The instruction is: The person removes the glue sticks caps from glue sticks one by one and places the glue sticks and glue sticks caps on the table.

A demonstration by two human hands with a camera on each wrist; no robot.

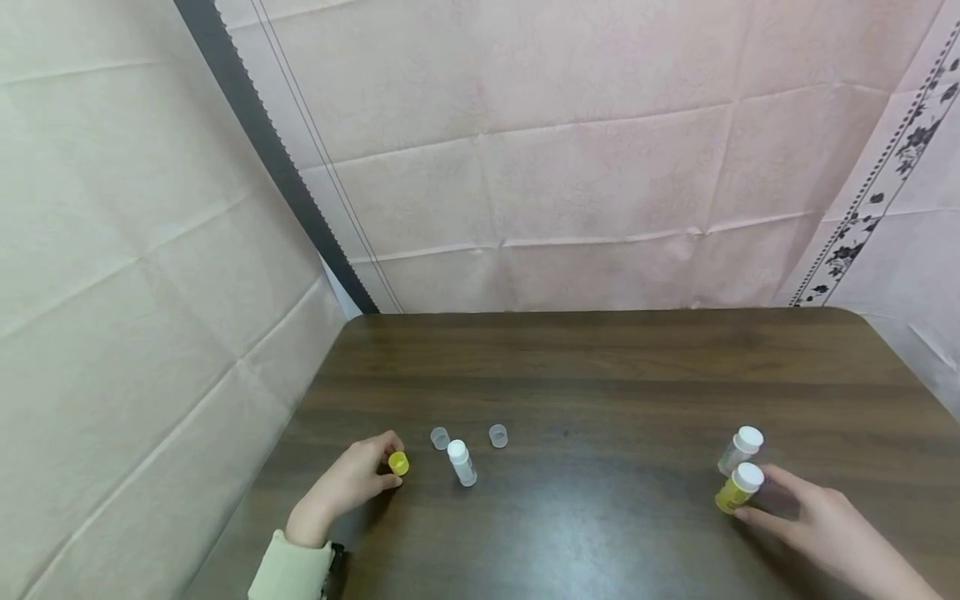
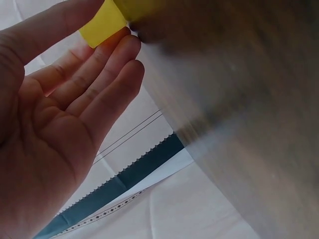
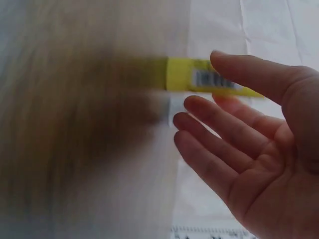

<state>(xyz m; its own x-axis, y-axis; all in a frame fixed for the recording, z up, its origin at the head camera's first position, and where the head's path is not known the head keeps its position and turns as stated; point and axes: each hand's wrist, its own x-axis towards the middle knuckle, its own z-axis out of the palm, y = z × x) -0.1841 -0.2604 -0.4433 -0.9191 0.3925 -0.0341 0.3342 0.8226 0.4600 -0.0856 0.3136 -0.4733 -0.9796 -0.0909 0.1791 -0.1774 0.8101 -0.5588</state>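
Near the table's left side, my left hand [image 1: 356, 478] pinches a small yellow cup [image 1: 399, 463] between thumb and fingertips. In the left wrist view the yellow cup [image 2: 103, 24] is cut off by the top edge. Just right of it are a small white-capped bottle [image 1: 462, 465] and two clear little cups [image 1: 440, 438] [image 1: 498, 436]. Over on the right, my right hand [image 1: 813, 521] holds a yellow bottle with a white cap [image 1: 737, 490] between thumb and index finger. A clear-bodied, white-capped bottle [image 1: 740, 450] stands right behind it.
The dark wooden table [image 1: 600, 383] has rounded far corners. Pale creased cloth [image 1: 585, 183] hangs beyond its far edge, and more cloth [image 1: 135, 333] hangs along the left.
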